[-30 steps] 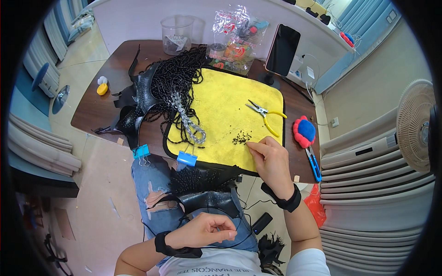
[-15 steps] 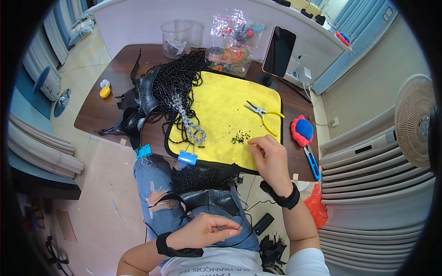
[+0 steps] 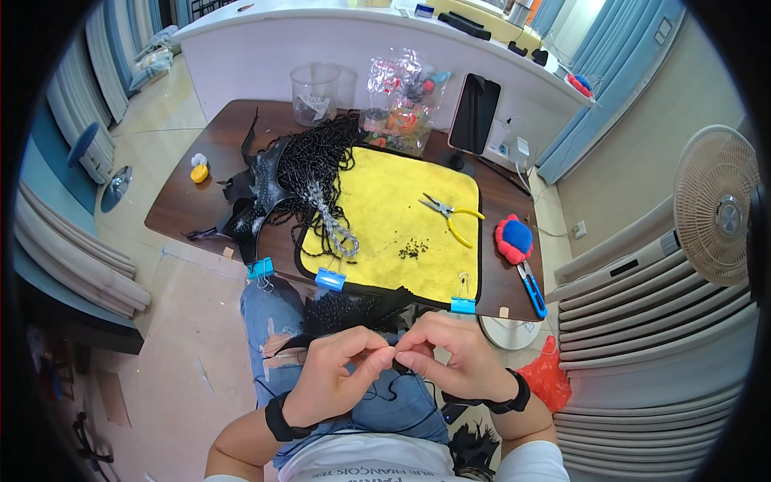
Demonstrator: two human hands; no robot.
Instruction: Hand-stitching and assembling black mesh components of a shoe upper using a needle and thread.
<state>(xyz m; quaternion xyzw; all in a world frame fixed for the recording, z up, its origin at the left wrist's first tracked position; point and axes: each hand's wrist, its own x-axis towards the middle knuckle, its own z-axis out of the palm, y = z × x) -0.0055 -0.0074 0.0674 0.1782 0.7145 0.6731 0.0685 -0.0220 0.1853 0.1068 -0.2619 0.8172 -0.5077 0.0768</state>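
Note:
In front of my lap, my left hand [image 3: 341,376] and my right hand [image 3: 450,351] meet fingertip to fingertip. Each pinches thumb against forefinger; whatever sits between them is too small to make out. Beneath and beyond them, a black leather-like piece with studded fringe [image 3: 353,309] lies over my thighs, partly covered by my hands. Small black beads [image 3: 414,249] are scattered on a yellow cloth [image 3: 385,193] edged in black. Pliers with yellow handles [image 3: 451,217] rest on the cloth's right side.
Black braided cords [image 3: 317,157] and a black leather-like piece [image 3: 261,181] cover the table's left. Blue binder clips [image 3: 330,279] grip the front edge. A red-and-blue pincushion [image 3: 514,239], blue snips [image 3: 532,291], a phone on a stand [image 3: 474,112] and a clear tub [image 3: 314,96] stand around.
My right hand has come back from beside the beads to meet my left hand, which has risen a little. A binder clip at the cloth's right front corner now shows. The view has shifted slightly.

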